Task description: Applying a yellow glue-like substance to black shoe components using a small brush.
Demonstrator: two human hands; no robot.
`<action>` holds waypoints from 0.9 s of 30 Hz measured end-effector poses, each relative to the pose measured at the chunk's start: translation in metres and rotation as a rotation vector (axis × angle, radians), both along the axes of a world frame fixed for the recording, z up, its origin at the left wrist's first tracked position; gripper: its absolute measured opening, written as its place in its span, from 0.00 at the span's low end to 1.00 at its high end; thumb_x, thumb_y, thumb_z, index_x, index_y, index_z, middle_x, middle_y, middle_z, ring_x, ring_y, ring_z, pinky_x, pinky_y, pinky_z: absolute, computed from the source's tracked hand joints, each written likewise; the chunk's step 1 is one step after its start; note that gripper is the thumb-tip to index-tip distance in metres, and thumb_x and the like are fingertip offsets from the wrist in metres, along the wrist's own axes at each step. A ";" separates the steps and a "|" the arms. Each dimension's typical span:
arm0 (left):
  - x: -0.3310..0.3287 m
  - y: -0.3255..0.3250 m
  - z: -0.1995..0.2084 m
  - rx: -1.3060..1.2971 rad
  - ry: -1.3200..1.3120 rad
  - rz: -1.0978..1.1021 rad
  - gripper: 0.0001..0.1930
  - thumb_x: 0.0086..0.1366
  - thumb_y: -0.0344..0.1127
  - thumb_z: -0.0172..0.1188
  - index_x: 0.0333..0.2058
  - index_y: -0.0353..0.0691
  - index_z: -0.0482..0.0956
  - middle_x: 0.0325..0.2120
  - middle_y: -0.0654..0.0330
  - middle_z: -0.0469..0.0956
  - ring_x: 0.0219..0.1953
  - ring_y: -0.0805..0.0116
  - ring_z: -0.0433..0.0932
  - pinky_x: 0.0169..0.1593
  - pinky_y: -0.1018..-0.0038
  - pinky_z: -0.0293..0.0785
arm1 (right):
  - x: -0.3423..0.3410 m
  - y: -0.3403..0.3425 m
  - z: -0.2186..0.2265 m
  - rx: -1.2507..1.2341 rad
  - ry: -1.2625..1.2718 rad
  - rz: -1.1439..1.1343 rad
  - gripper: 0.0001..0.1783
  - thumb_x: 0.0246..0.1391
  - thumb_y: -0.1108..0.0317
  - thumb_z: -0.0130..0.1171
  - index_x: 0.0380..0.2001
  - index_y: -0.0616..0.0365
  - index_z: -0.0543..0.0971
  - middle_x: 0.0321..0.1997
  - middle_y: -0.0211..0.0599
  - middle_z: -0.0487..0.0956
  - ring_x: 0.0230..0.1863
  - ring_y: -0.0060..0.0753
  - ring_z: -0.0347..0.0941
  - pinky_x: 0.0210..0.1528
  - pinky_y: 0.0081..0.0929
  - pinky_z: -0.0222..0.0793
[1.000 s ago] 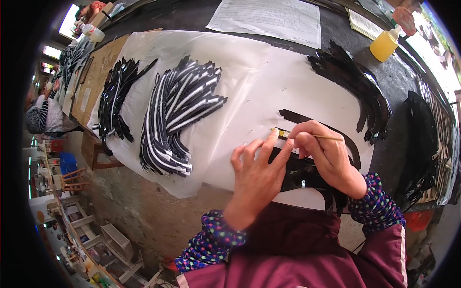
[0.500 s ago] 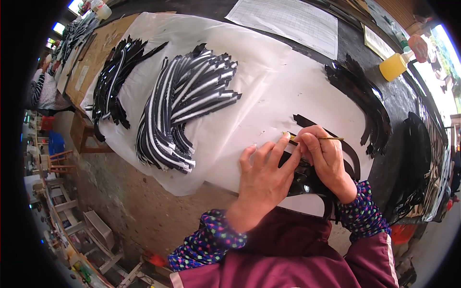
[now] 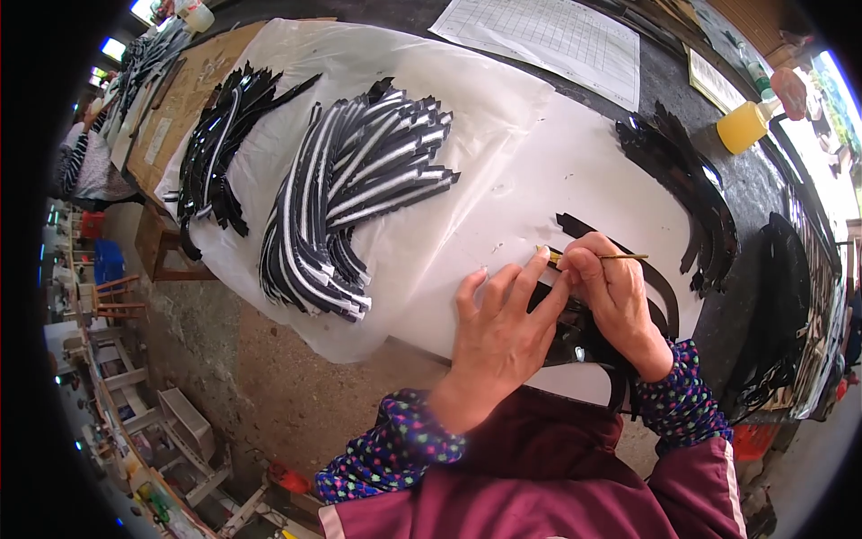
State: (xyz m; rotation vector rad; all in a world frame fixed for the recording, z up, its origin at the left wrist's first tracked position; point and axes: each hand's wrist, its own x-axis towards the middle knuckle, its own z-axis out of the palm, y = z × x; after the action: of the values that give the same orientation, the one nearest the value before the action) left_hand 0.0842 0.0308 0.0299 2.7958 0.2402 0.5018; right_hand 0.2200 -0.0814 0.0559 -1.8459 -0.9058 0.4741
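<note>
View tilted so the yellow bottle [image 3: 742, 128] sits lower, right hand [image 3: 618, 296] closer to left hand [image 3: 503, 328] fingertips, less of the yellow piece [image 3: 554, 258] showing between them

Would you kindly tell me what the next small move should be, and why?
Perhaps one short, light stroke with the slim brown stick-shaped tool: the right hand pinches it over the flat white sheet, and the left hand has its fingertips close to that grip, seemingly steadying the work.

Stretches as a dark counter [image 3: 750, 193] under white sheeting [image 3: 485, 99]. Carries a gridded paper [image 3: 543, 45], a yellow bottle [image 3: 742, 128] and a black heap [image 3: 770, 310].
</note>
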 end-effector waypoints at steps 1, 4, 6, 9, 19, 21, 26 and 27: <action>0.000 0.000 0.000 0.002 0.000 0.000 0.23 0.60 0.39 0.63 0.56 0.55 0.78 0.63 0.64 0.68 0.58 0.66 0.66 0.62 0.54 0.58 | 0.000 0.001 0.002 -0.032 0.060 -0.013 0.10 0.69 0.70 0.50 0.38 0.65 0.78 0.33 0.42 0.80 0.27 0.39 0.76 0.32 0.29 0.72; 0.002 -0.001 0.001 -0.014 -0.010 0.000 0.23 0.60 0.37 0.62 0.56 0.56 0.79 0.61 0.65 0.68 0.57 0.66 0.67 0.62 0.56 0.57 | -0.001 0.000 -0.002 0.010 0.024 -0.054 0.10 0.69 0.70 0.50 0.38 0.65 0.78 0.31 0.41 0.79 0.27 0.39 0.76 0.32 0.29 0.72; 0.002 -0.001 0.002 -0.029 -0.019 0.004 0.23 0.59 0.34 0.62 0.55 0.57 0.80 0.59 0.66 0.69 0.56 0.65 0.68 0.62 0.57 0.56 | 0.000 0.000 -0.004 0.028 -0.007 -0.040 0.10 0.70 0.70 0.50 0.38 0.65 0.78 0.30 0.41 0.80 0.27 0.38 0.76 0.32 0.29 0.72; 0.001 0.000 -0.001 0.011 -0.008 -0.006 0.24 0.59 0.39 0.63 0.57 0.57 0.78 0.62 0.65 0.68 0.58 0.66 0.66 0.62 0.54 0.58 | 0.003 0.000 -0.001 0.010 -0.005 -0.016 0.10 0.69 0.70 0.51 0.38 0.65 0.78 0.31 0.42 0.80 0.27 0.37 0.76 0.33 0.29 0.72; 0.003 0.002 -0.003 0.038 -0.104 -0.013 0.26 0.63 0.34 0.62 0.61 0.58 0.75 0.58 0.66 0.71 0.55 0.65 0.68 0.60 0.60 0.57 | -0.002 -0.038 -0.006 -0.022 -0.617 0.012 0.14 0.52 0.77 0.64 0.44 0.58 0.78 0.45 0.38 0.78 0.47 0.45 0.73 0.50 0.37 0.71; 0.002 0.004 -0.004 0.040 -0.131 -0.026 0.26 0.65 0.35 0.61 0.62 0.56 0.75 0.58 0.65 0.72 0.55 0.65 0.69 0.60 0.61 0.58 | -0.002 -0.041 -0.008 0.020 -0.701 0.043 0.13 0.53 0.78 0.63 0.43 0.59 0.78 0.44 0.39 0.78 0.45 0.45 0.74 0.48 0.38 0.71; 0.002 0.009 0.000 -0.313 -0.245 -0.025 0.24 0.64 0.33 0.65 0.59 0.45 0.74 0.55 0.60 0.75 0.54 0.61 0.73 0.59 0.63 0.62 | 0.010 -0.046 -0.015 -0.010 -0.814 -0.113 0.15 0.49 0.80 0.60 0.42 0.60 0.78 0.43 0.39 0.78 0.45 0.44 0.73 0.49 0.37 0.71; 0.002 0.009 0.000 -0.460 -0.293 0.002 0.23 0.63 0.32 0.65 0.58 0.45 0.75 0.54 0.60 0.76 0.53 0.63 0.74 0.59 0.63 0.61 | 0.016 -0.049 -0.014 -0.032 -0.804 -0.165 0.13 0.51 0.79 0.60 0.42 0.60 0.79 0.43 0.40 0.79 0.44 0.44 0.74 0.49 0.37 0.71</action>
State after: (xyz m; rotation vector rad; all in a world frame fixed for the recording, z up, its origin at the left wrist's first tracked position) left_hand 0.0863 0.0394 0.0298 2.2462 0.2561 0.7423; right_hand 0.2364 -0.1309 0.0421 -2.1436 -1.2441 -0.4015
